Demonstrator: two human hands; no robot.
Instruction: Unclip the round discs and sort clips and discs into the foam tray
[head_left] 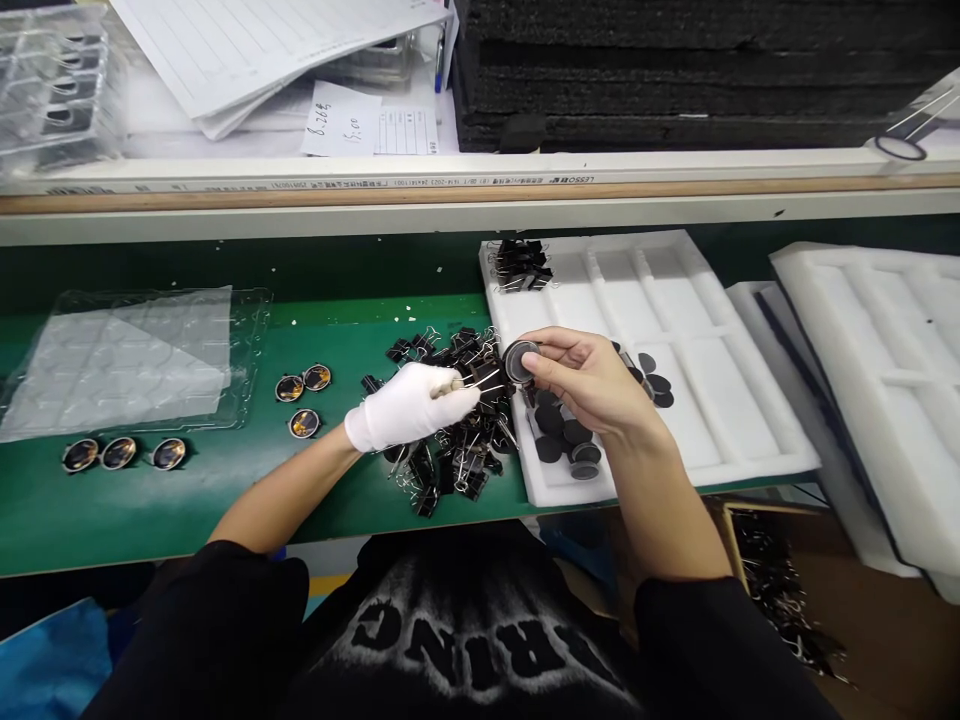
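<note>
1. Left hand (412, 405), in a white glove: its grip is together on the wire handles of a black binder clip (489, 382), held over the near-left edge of the foam tray and the clip pile.
2. Right hand (589, 380), bare: its grip is clamped on a round disc (519, 362), thumb on the face turned up. The disc is just beside the held clip; whether they touch is hard to tell.
3. Beneath and around the gloved hand, a loose clip pile (450, 470) of black binder clips with silver wires lies on the green surface (360, 345).
4. To the right is a white foam tray (720, 425) with compartments. Dark loose discs (576, 432) lie in its near-left part, and more clips (523, 265) fill its far-left corner.
5. Left of the pile, six round pieces (304, 423) with amber-and-black faces sit in two groups of three.
6. Farther left is a clear plastic tray (244, 385) with a translucent sheet (135, 360) on it.
7. At far right are stacked foam trays (892, 380); below them, an open box (870, 620) holds dark, wiry items.
8. Papers (277, 50) and a black foam stack (675, 80) rest on the shelf above.
</note>
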